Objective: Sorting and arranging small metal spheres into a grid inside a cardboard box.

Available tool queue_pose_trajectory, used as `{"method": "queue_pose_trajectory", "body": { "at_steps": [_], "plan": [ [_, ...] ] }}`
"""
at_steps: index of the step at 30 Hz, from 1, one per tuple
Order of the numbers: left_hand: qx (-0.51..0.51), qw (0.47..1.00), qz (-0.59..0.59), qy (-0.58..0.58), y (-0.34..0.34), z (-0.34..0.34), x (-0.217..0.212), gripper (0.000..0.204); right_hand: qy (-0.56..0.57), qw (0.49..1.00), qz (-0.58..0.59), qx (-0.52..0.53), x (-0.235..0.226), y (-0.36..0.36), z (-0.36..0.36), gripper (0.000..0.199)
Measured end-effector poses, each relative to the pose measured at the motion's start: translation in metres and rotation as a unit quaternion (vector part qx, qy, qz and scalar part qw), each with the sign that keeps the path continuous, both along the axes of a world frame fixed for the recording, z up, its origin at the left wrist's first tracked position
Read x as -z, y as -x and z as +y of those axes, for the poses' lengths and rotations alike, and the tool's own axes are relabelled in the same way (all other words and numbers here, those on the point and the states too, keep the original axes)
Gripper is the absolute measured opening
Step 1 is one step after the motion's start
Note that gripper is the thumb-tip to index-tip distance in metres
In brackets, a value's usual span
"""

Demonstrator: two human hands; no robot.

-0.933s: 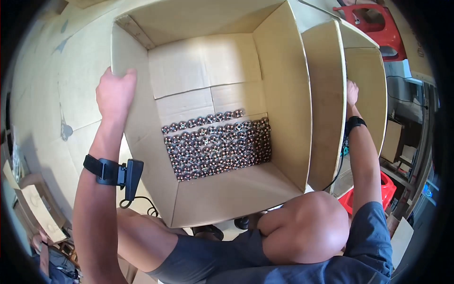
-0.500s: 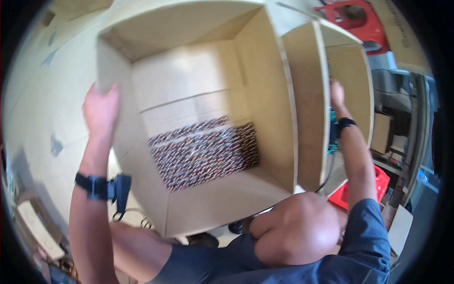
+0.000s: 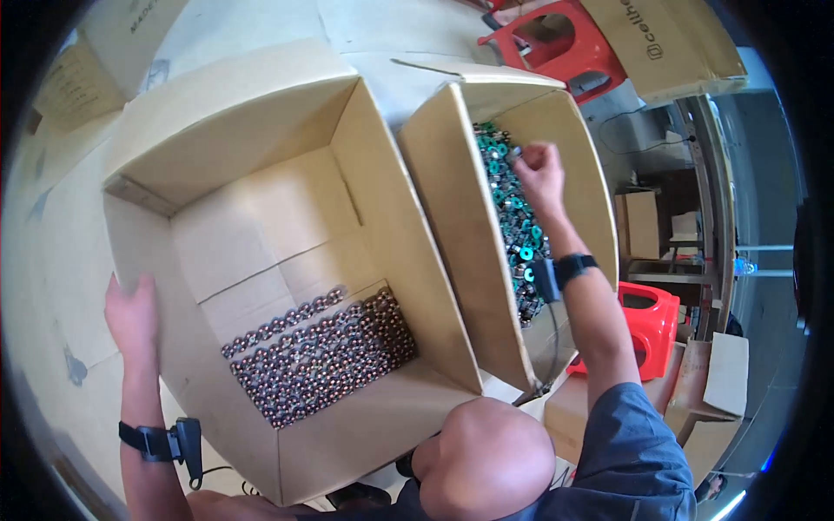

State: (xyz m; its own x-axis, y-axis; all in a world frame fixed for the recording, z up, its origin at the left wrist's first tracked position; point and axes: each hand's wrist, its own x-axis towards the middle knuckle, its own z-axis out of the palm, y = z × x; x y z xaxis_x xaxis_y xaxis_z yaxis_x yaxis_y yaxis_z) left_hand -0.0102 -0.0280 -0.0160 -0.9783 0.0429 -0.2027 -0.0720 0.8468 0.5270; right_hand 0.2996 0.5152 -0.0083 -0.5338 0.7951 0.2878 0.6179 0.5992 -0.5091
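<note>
My left hand (image 3: 132, 321) is closed over the left wall of a large open cardboard box (image 3: 434, 286). On that box's bottom, several tight rows of small round metal parts (image 3: 321, 360) with coppery centres lie near the side closest to me. My right hand (image 3: 543, 178) is over a narrower cardboard box (image 3: 473, 234) on the right, fingers closed in a pinch. A small silvery part (image 3: 516, 156) shows at its fingertips; its exact kind is too small to tell. Below that hand lies a loose heap of metal parts and green rings (image 3: 521, 234).
A red plastic stool (image 3: 565, 43) stands at the far right beside a printed carton (image 3: 669, 43). Another red stool (image 3: 651, 330) is right of my forearm. My bent knee (image 3: 486, 460) is against the near side of the large box. Shelving (image 3: 708, 191) runs along the right.
The view has swung right, so both boxes appear further left. My right hand has come up from inside the narrow box, and its contents now show. My left hand stays on the large box's wall.
</note>
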Motion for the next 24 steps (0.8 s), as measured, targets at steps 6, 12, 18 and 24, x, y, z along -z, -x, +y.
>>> {"method": "queue_pose_trajectory", "body": {
  "at_steps": [6,12,18,24],
  "plan": [
    [0.028,0.999,0.028,0.006,-0.004,0.011,0.004,0.044,0.259,0.918,0.155,-0.256,-0.130,0.082,-0.123,0.026],
    [-0.008,0.999,-0.002,0.054,0.000,0.007,-0.007,0.047,0.296,0.816,-0.284,-0.408,-0.075,0.160,-0.243,0.025],
    [-0.011,0.999,-0.027,0.043,0.002,0.005,-0.008,0.050,0.162,0.675,-0.597,-0.402,0.061,0.181,-0.265,0.018],
    [0.001,0.999,-0.023,0.041,-0.001,0.010,-0.009,0.053,0.006,0.610,-0.614,-0.501,0.137,0.159,-0.245,0.016]
  ]
}}
